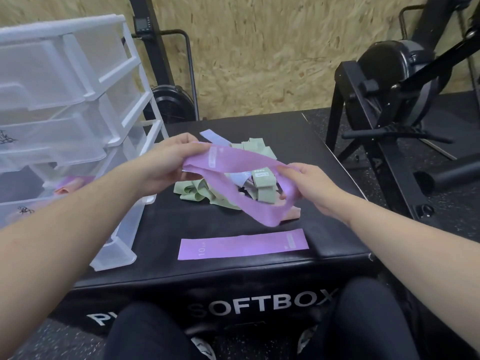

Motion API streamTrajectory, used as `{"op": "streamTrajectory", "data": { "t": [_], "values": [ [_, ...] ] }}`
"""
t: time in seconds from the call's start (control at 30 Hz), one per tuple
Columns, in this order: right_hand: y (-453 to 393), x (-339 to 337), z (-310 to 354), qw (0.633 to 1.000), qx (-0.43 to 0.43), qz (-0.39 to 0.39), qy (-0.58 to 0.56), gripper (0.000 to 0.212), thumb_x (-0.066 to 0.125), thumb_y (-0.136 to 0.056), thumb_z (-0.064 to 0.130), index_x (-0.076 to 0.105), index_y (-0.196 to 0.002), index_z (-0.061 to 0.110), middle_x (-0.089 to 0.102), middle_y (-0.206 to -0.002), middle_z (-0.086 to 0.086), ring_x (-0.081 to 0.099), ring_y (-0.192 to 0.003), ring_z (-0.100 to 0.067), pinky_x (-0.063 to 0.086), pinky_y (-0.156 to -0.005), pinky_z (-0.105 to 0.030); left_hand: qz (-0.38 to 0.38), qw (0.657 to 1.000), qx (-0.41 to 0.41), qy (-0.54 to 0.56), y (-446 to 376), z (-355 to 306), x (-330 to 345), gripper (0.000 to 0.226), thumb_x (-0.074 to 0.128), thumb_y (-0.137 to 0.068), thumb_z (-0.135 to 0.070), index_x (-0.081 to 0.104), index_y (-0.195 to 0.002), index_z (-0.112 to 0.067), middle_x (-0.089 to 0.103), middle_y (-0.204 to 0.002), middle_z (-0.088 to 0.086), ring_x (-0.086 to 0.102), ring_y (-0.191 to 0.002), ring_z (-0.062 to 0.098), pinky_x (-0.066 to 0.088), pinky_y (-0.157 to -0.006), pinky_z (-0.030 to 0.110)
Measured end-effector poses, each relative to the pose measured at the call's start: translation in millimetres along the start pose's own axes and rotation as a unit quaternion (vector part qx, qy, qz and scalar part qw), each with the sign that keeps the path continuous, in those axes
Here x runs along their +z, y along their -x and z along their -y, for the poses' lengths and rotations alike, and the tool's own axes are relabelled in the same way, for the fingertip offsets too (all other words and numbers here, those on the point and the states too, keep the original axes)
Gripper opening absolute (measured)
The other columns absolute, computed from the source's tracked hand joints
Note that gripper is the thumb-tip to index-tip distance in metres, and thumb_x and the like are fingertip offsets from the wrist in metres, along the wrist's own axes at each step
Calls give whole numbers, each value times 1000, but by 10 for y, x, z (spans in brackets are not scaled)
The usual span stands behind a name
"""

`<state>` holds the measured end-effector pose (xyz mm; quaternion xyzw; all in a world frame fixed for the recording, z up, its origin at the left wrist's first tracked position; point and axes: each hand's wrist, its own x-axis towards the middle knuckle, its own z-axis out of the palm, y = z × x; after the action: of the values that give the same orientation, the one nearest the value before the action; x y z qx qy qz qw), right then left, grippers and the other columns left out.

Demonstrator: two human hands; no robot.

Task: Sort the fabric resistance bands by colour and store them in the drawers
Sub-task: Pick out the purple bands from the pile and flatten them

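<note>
While both of my hands are busy with one purple band (241, 175), most of the sorting looks undone to me. My left hand (166, 162) pinches the band's far-left end by its pale label, and my right hand (309, 188) has its fingers curled round the right end, so the loop hangs open between them above the pile (233, 178). That pile sits toward the far middle of the black soft box (220, 271): mostly green bands, with a pale blue one poking out at the far edge and something pinkish peeking out on its near right side. I cannot count them.

One second purple band (242, 246) lies flat near me, on the box's near edge, apart from the pile. To the left stands the clear drawer unit (78, 100), several drawers pulled out. The lower drawer (70, 185) already shows a bit of purple and pink fabric, so I judge a few bands are stored. The upper drawers look bare from here, though their frosted walls hide much. Green and blue appear untouched as yet.
</note>
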<state>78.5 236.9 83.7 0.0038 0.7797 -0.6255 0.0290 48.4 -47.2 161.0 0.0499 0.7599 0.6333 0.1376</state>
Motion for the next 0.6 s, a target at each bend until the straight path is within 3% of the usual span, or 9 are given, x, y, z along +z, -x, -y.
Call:
{"op": "streamTrajectory", "data": {
  "t": [0.1,0.2,0.3,0.4,0.43,0.53,0.6],
  "values": [
    [105,-74,4,999,7,28,35,23,69,-91,39,78,-75,26,75,-83,4,68,-74,-12,51,-76,-25,-13,1000,-9,12,95,79,-89,29,64,-96,-15,45,-75,-21,63,-76,0,64,-69,13,57,-71,28],
    [232,-97,53,996,28,63,49,42,67,-93,37,71,-52,28,70,-64,7,63,-59,-6,44,-64,-18,-24,999,-23,30,193,186,-168,28,64,-96,-14,46,-75,-21,61,-79,3,61,-71,15,53,-73,27],
    [336,-104,62,996,17,90,24,29,63,-96,33,77,-74,20,73,-74,-5,64,-67,-16,45,-70,-24,-30,998,-38,42,325,261,-169,22,60,-97,-15,47,-81,-20,64,-75,0,63,-64,11,53,-59,22],
    [428,-99,58,993,13,114,-17,31,54,-99,34,73,-110,13,69,-79,-13,63,-72,-23,49,-76,-29,-14,997,-45,61,450,331,-168,20,56,-99,-16,47,-81,-19,69,-80,2,70,-76,16,60,-74,34],
    [451,-97,50,991,17,130,-24,33,52,-98,34,70,-114,12,67,-83,-15,60,-73,-25,49,-76,-31,-12,996,-45,74,488,348,-177,18,55,-99,-16,49,-82,-17,69,-87,5,71,-83,19,60,-82,39],
    [549,-73,36,990,15,141,22,21,53,-84,33,63,-82,15,50,-81,-12,40,-72,-23,39,-64,-30,-28,994,-35,97,589,390,-198,16,53,-98,-17,60,-84,-15,71,-100,9,70,-94,23,57,-90,44],
    [580,-103,-37,990,9,106,94,31,62,-73,39,61,-75,8,47,-76,-7,37,-70,-20,34,-64,-31,-46,993,-23,107,649,410,-193,31,48,-99,-15,68,-75,-15,73,-90,6,71,-85,19,56,-86,40]
  ]
}}
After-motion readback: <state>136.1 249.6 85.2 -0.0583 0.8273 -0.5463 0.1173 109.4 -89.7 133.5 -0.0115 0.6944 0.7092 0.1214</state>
